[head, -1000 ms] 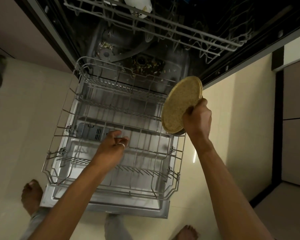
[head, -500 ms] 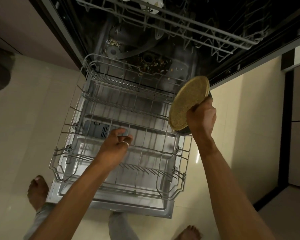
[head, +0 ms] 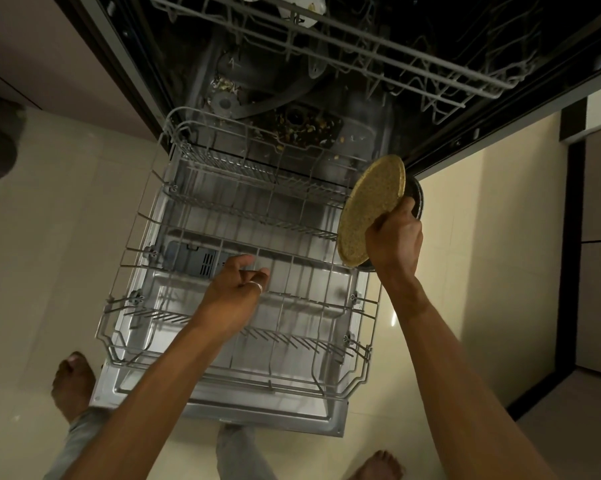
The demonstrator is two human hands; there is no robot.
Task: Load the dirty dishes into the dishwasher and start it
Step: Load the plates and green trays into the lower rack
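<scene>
While the lower rack (head: 243, 306) sits pulled out over the open dishwasher door (head: 222, 415), bare of dishes, the right hand (head: 394, 237) is clamped on the rim of a yellow speckled plate (head: 370, 209), held on edge just above the rack's right side, with a darker dish (head: 417, 199) pinched behind it. The left hand (head: 238, 289) hovers over the middle of the rack, fingers loosely apart and gripping nothing, a ring showing on one finger. To seat the plate well, I would say it should go down edge-first between two of the upright tines, soiled face turned toward the spray arm, the free hand steadying the rack or guiding the rim so the two dishes do not share one slot. Some food scraps lie around the filter (head: 299, 128) in the tub floor, and pale crockery (head: 306, 8) rests in the upper rack (head: 361, 46). Compared with a moment ago, the plate has drifted slightly farther right and up, and the left hand has barely shifted.
</scene>
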